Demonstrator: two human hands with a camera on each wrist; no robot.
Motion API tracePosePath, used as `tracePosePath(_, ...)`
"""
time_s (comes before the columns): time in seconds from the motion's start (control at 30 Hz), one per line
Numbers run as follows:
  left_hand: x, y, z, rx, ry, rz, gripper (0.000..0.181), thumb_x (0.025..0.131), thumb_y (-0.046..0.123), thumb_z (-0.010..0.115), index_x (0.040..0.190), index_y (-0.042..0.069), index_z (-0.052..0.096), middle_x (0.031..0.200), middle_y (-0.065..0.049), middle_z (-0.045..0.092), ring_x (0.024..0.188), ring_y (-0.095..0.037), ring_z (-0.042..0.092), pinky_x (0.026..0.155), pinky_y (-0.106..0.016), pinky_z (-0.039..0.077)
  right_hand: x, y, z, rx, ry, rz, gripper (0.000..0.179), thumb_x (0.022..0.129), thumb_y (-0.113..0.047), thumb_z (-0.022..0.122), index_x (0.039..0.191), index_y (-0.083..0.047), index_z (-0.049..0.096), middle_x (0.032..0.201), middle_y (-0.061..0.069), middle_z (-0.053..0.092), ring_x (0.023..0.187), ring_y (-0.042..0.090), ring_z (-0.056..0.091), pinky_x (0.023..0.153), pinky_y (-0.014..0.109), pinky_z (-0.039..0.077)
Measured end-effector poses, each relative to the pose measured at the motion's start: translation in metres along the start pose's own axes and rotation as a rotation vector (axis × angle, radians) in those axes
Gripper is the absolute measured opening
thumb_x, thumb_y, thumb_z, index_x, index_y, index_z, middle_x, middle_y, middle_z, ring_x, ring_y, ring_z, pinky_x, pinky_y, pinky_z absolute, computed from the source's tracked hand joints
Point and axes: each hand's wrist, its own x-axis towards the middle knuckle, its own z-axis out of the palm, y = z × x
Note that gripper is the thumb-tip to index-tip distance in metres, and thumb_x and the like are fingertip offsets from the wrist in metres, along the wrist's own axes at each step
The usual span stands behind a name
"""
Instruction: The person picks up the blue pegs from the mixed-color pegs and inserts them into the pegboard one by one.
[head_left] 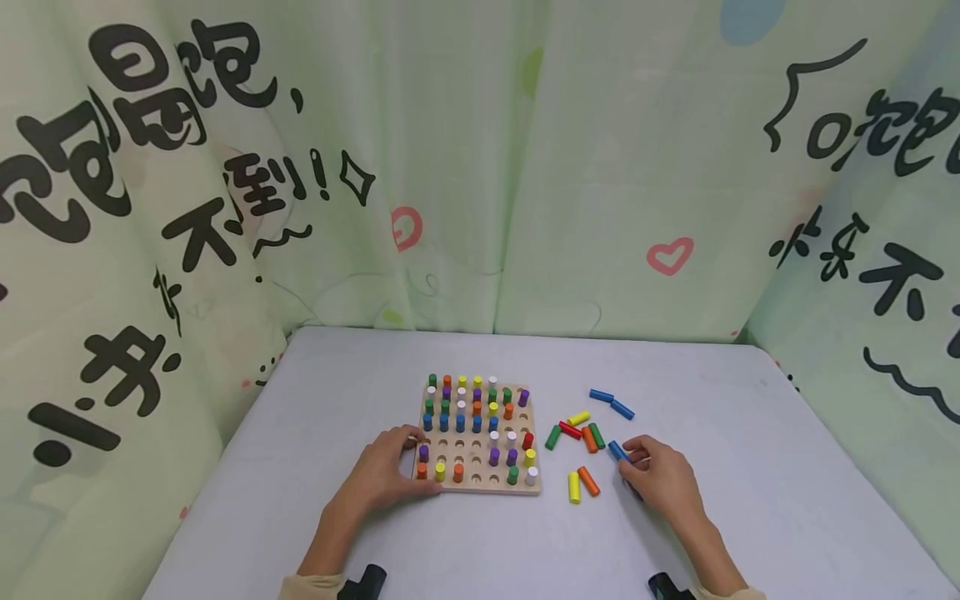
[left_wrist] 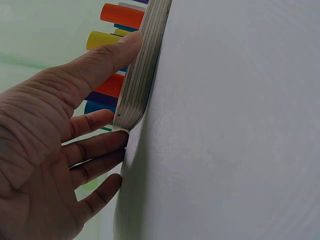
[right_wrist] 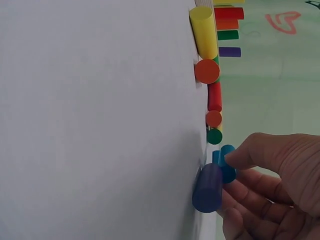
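A wooden pegboard (head_left: pixel 457 454) with colored pegs in many of its holes lies at mid-table. My left hand (head_left: pixel 386 467) holds its near left corner, with the thumb along the front edge and the fingers at the left side. In the left wrist view, the thumb presses the layered edge (left_wrist: pixel 142 70) of the board. To the right of the loose pegs, my right hand (head_left: pixel 663 475) pinches a blue peg (head_left: pixel 617 451) between thumb and fingers. In the right wrist view, a dark purple-blue peg (right_wrist: pixel 207 187) lies right by that blue peg, under the hand.
Loose pegs lie right of the board: green (head_left: pixel 552 437), red (head_left: pixel 570 430), orange (head_left: pixel 588 481), yellow (head_left: pixel 573 487), and blue pegs (head_left: pixel 622 409) farther back. A printed curtain (head_left: pixel 480 167) hangs around the white table (head_left: pixel 337 375).
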Motion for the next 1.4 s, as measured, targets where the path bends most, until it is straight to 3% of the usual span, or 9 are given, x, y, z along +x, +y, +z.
tracePosePath(0.33,0.0,-0.002,0.0,0.006,0.006,0.015,0.073,0.065,0.049,0.095,0.122,0.016,0.062,0.122,-0.007,0.066,0.117,-0.029,0.059,0.105,-0.056,0.047,-0.002,-0.005,0.002,0.068,0.034,-0.028,0.028,0.089,-0.008,0.074,0.114,0.003,0.068,0.096,0.013,0.071,0.084,0.026,0.068,0.073,0.04,0.061)
tracePosePath(0.7,0.002,0.0,-0.001,0.0,0.004,0.017,0.072,0.066,0.049,0.095,0.122,0.017,0.062,0.123,-0.007,0.066,0.118,-0.029,0.059,0.106,-0.056,0.046,0.0,-0.021,0.002,0.183,0.01,-0.115,0.023,0.089,-0.008,0.076,0.111,0.0,0.071,0.098,0.01,0.071,0.088,0.024,0.07,0.074,0.027,0.06)
tracePosePath(0.97,0.0,0.001,-0.002,0.002,0.002,0.013,0.072,0.066,0.048,0.095,0.122,0.017,0.062,0.123,-0.007,0.066,0.118,-0.029,0.059,0.106,-0.056,0.046,0.006,-0.034,0.01,0.226,0.007,-0.154,0.022,0.089,-0.006,0.077,0.11,-0.002,0.072,0.097,0.008,0.072,0.087,0.021,0.068,0.071,0.012,0.051)
tracePosePath(1.4,-0.001,0.002,-0.002,-0.005,-0.009,0.003,0.073,0.066,0.047,0.095,0.123,0.016,0.061,0.124,-0.008,0.065,0.118,-0.03,0.059,0.105,-0.056,0.047,0.011,-0.06,0.027,0.303,-0.024,-0.165,0.021,0.089,-0.003,0.074,0.109,-0.002,0.071,0.095,0.006,0.07,0.083,0.016,0.064,0.072,0.012,0.052)
